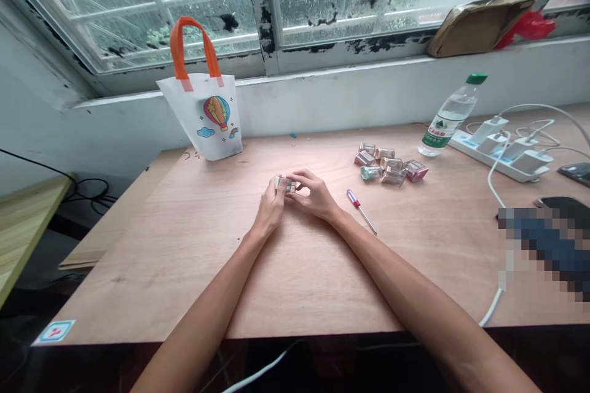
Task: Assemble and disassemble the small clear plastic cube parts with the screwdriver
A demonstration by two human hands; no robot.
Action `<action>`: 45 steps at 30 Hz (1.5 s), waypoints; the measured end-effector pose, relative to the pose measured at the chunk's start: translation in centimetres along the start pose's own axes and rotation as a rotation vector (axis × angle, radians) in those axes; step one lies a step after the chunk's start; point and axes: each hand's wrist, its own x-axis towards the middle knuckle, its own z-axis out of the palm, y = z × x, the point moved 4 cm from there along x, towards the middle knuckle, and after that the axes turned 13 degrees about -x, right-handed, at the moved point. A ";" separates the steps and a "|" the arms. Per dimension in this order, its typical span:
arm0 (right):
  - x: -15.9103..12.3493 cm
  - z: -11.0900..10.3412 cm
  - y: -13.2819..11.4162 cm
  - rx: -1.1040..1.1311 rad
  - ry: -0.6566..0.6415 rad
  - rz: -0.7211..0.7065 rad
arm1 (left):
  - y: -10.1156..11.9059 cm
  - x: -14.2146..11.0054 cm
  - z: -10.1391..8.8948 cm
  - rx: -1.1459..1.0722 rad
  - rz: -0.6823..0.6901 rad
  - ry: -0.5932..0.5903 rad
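Note:
Both of my hands meet over the middle of the table around a small, pale, partly see-through block, whose exact kind I cannot make out. My left hand grips its left end, thumb on top. On the other side, my right hand has its thumb and fingers closed at the block's right end. A screwdriver with a clear and red handle lies to the right of my right hand. Farther right and back sits a cluster of several small see-through blocks in pink, brown and green tints.
A white bag with orange handles stands at the back left. At the back right are a water bottle and a power strip with plugs and white cables. A phone lies at the right. Cardboard leans on the sill.

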 end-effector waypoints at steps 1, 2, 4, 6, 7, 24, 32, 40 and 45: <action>0.0 0.0 0.0 0.003 -0.001 -0.004 | -0.1 0.0 0.1 -0.008 0.006 -0.013; 0.0 0.0 -0.1 0.002 -0.002 -0.003 | -0.1 0.1 0.1 -0.019 0.015 -0.023; -0.1 0.0 -0.1 -0.005 -0.006 0.005 | -0.2 0.1 0.1 -0.033 0.027 -0.025; -0.1 -0.1 -0.2 -0.011 -0.004 0.006 | -0.2 0.1 0.1 -0.020 0.030 -0.014; -0.2 -0.1 -0.2 -0.014 -0.003 0.001 | -0.1 0.1 0.2 0.001 0.033 -0.009; -0.4 -0.1 -0.1 -0.176 -0.002 -0.016 | 1.0 -0.1 0.8 0.503 0.108 0.011; -0.2 -0.2 -0.3 -0.058 0.050 0.088 | 0.2 1.1 0.0 0.015 0.026 -0.025; -0.3 0.1 -0.8 -0.099 0.051 0.053 | 0.0 0.8 -0.2 0.088 0.056 0.040; -0.3 0.3 -0.8 -0.060 0.051 0.048 | 0.5 0.5 0.0 0.138 0.075 0.001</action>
